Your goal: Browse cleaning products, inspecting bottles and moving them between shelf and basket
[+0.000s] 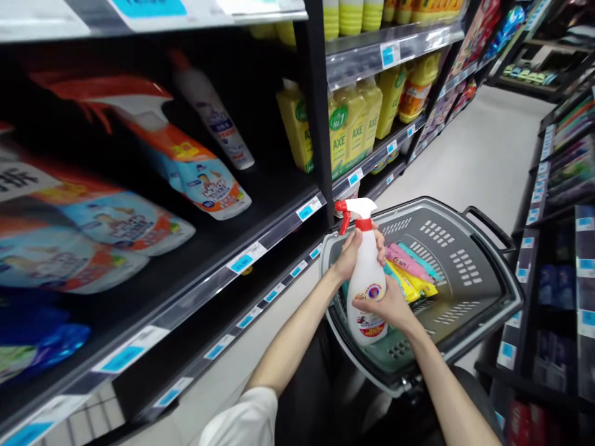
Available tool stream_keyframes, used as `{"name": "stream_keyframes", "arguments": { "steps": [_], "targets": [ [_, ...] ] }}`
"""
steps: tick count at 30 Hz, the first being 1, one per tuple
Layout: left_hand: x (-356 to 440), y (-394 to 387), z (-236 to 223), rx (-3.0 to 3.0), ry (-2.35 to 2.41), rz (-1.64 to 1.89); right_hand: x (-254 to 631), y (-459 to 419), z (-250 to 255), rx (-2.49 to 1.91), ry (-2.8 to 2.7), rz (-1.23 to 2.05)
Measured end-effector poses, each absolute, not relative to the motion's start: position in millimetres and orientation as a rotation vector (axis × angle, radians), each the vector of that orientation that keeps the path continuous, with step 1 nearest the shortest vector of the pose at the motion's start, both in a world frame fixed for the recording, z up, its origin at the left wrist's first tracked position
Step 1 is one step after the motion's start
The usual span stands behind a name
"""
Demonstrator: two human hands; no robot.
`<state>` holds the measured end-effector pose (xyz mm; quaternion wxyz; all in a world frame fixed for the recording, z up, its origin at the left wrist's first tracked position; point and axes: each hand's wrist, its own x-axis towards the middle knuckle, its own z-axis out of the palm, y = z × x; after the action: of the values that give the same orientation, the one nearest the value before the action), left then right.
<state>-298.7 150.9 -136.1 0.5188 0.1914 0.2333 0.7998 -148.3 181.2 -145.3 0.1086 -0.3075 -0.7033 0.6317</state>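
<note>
A white spray bottle (367, 266) with a red and white trigger head is held over a grey shopping basket (483, 229). My left hand (349, 253) wraps around its upper part, just below the red collar. Lower down, my right hand (389, 303) grips the bottle's side, thumb lying across the front label. The bottle leans slightly, its trigger pointing left. Inside the basket, partly hidden behind the bottle and my hands, lie pink packs (406, 261), a yellow pack (409, 286) and a turquoise item (421, 260).
On my left, a black shelf (274, 186) carries orange-topped spray bottles (199, 173). Yellow AXE bottles (353, 124) stand on the shelf ahead. Another shelving unit (543, 248) runs along the right. A pale floor aisle (483, 142) stretches between them.
</note>
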Motion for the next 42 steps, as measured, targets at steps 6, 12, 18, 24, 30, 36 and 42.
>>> {"name": "stream_keyframes", "arguments": {
  "steps": [6,12,18,24,30,36,42],
  "targets": [
    [-299.0,142.6,-131.3,0.391,0.529,1.804,-149.6,174.9,-148.3,-0.929,-2.036,1.643],
    [-293.9,141.5,-132.9,0.452,0.507,1.666,-150.3,171.0,-152.7,-1.095,-1.961,1.5],
    [-295.7,142.6,-137.0,0.479,0.551,1.682,-154.4,169.8,-152.0,-1.071,-1.983,1.468],
    [-299.0,147.7,-137.5,0.538,0.699,1.919,-155.9,171.1,-156.9,-1.023,-2.066,1.309],
    [-308.7,156.1,-138.9,0.458,0.899,2.134,-155.9,172.3,-160.5,-1.102,-2.22,1.02],
    [-313.0,152.4,-137.8,0.377,0.912,2.193,-155.5,168.3,-158.7,-1.06,-2.272,1.039],
    [-311.8,145.2,-131.0,0.336,0.848,2.152,-152.7,168.7,-158.2,-1.021,-2.281,1.065]
  ]
}}
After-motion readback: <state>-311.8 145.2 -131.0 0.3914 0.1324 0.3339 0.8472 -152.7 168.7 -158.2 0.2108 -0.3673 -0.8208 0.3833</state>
